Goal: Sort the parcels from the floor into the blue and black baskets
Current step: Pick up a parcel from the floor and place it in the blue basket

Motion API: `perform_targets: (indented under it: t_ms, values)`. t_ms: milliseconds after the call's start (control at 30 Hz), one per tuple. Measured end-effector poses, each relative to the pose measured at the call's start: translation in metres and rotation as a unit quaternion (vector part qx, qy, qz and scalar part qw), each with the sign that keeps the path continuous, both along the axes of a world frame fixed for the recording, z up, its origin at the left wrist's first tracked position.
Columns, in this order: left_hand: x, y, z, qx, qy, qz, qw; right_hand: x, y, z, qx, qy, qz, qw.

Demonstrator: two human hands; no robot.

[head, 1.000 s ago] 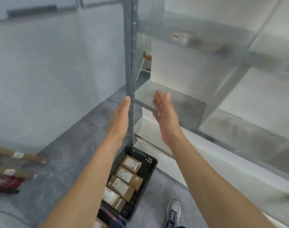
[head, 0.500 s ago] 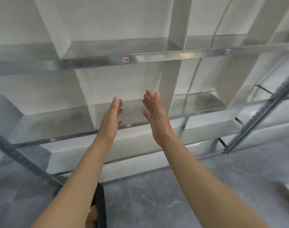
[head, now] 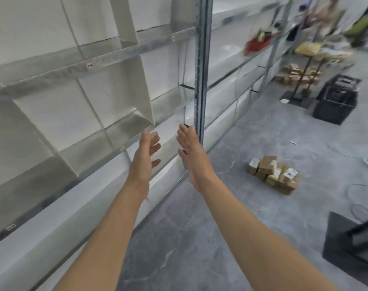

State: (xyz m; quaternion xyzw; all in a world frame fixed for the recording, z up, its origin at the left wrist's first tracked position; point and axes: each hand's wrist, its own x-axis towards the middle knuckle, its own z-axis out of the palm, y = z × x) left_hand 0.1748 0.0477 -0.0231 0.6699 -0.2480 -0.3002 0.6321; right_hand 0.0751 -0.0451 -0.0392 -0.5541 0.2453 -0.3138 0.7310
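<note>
A pile of small brown cardboard parcels [head: 273,174] with white labels lies on the grey floor to the right. My left hand [head: 146,153] and my right hand [head: 190,149] are stretched out in front of me, palms facing each other, fingers apart, holding nothing. Both hands are well to the left of the pile, in front of the metal shelving. A black crate [head: 337,99] stands on the floor at the far right. The black basket with parcels from before is out of view.
Empty metal shelving [head: 107,59] with white dividers runs along the left, with a grey upright post [head: 200,80]. More racks with goods stand at the back right. A dark stand base [head: 350,240] and cables lie on the floor at the right.
My view has swung to the right: the black basket at my feet has gone out of view and the parcel pile has come in. My hands stay raised and empty.
</note>
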Motion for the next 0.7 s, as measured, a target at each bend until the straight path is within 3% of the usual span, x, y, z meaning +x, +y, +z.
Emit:
perform_targets:
  t_ms: [300,700]
  values:
    - [-0.066,-0.142,-0.025,0.037,0.033,-0.158,0.986,-0.081,-0.104,-0.026,0.032,0.044,-0.127,0.990]
    - [-0.065,-0.341,-0.091,0.119,0.082,-0.304,0.941,-0.099,-0.263,-0.079,0.105,0.069,-0.272,0.954]
